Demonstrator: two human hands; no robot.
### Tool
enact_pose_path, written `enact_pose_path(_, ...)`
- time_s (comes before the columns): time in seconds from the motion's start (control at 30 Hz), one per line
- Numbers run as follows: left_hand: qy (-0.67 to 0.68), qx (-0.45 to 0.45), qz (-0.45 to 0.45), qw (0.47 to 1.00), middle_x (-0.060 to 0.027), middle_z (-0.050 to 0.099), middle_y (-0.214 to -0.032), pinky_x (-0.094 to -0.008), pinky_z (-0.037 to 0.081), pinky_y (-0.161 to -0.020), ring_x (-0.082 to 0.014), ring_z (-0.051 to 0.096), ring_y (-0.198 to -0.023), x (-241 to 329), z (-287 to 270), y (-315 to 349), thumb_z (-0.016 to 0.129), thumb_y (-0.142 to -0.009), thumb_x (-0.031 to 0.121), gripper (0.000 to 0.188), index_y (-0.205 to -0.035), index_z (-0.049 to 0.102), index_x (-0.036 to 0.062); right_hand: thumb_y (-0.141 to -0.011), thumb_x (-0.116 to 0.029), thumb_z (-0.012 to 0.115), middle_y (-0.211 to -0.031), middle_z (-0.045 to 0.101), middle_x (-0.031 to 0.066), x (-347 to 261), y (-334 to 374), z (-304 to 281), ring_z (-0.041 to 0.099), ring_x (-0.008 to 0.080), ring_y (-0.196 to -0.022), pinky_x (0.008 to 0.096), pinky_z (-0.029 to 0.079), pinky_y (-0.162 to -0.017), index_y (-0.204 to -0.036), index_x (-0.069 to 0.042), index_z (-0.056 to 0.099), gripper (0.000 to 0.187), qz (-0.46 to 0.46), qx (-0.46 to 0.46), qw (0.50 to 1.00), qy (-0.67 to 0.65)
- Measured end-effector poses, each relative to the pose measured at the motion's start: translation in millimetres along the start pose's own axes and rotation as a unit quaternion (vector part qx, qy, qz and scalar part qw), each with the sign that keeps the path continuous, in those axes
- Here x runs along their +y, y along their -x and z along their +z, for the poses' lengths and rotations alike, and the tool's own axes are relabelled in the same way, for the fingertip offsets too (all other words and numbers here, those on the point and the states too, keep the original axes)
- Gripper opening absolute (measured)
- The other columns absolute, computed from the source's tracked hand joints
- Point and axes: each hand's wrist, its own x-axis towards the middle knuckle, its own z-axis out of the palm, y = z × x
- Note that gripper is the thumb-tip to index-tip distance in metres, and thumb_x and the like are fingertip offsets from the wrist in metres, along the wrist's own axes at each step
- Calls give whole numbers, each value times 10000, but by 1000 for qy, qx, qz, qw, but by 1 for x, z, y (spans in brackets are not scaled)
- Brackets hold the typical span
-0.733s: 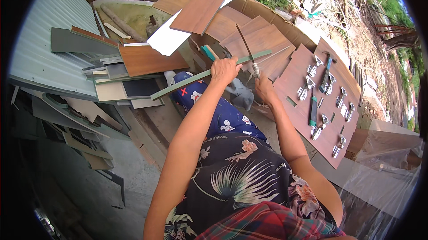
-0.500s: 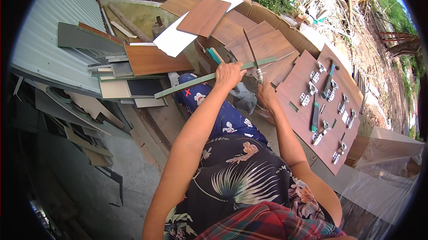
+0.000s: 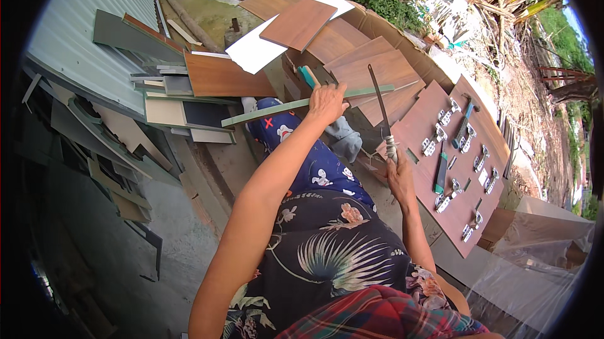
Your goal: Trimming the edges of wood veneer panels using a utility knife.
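My left hand (image 3: 327,105) is closed around a long, thin green strip (image 3: 267,111) that slants over my legs. In my right hand (image 3: 400,178) is a long narrow blade (image 3: 381,103) with a handle (image 3: 391,148) wrapped in pale material. The blade points away from me and crosses the strip's far right end in view; whether they touch I cannot tell. Just beyond my left hand a teal-handled tool (image 3: 307,76) shows, partly hidden. Grey cloth (image 3: 343,141) lies below the strip, between my hands.
To the right, a brown board (image 3: 434,178) carries metal hinges (image 3: 445,202), a hammer (image 3: 464,122) and a green-and-black tool (image 3: 441,172). Ahead are brown panels (image 3: 371,65) and a white panel (image 3: 255,52). Stacked offcuts (image 3: 165,111) stand left, beside a corrugated metal sheet (image 3: 94,24).
My right hand has moved right and toward me with the blade, which now crosses the strip nearer its right end. My left hand and the strip have shifted only slightly.
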Motion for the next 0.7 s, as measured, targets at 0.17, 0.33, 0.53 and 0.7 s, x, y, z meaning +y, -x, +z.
enact_pose_path(0.17,-30,26,-64,997,-128,655,-1020,-451,406,-875,-314,616,-1016,-14,-9,18,812,-725,301,491,-1105,581,93,-986,-165,511,-637,499,52,-4,-8,3,496,142,-606,330,419,-568,-1054,-18,535,164,-30,46,998,-23)
enact_pose_path(0.33,-18,44,-73,996,-152,685,-911,-457,450,-803,-336,653,-916,-39,-19,36,797,-749,288,313,-943,660,85,-990,-171,517,-640,498,44,7,-12,7,487,133,-607,318,416,-567,-1070,-11,538,180,-57,75,995,-32)
enact_pose_path(0.53,34,-72,-119,990,-186,707,-913,-484,497,-808,-379,673,-917,-27,-42,32,733,-832,364,330,-955,680,63,-996,-178,510,-640,512,42,18,-13,12,508,138,-597,330,431,-580,-1109,17,544,227,-33,109,988,-103)
enact_pose_path(0.7,67,-165,-154,972,-198,708,-1026,-487,510,-874,-383,665,-1008,-25,-47,30,700,-863,411,381,-997,675,55,-997,-166,501,-655,546,53,35,-17,20,556,158,-608,327,451,-590,-1189,-8,555,255,-8,44,999,-4)
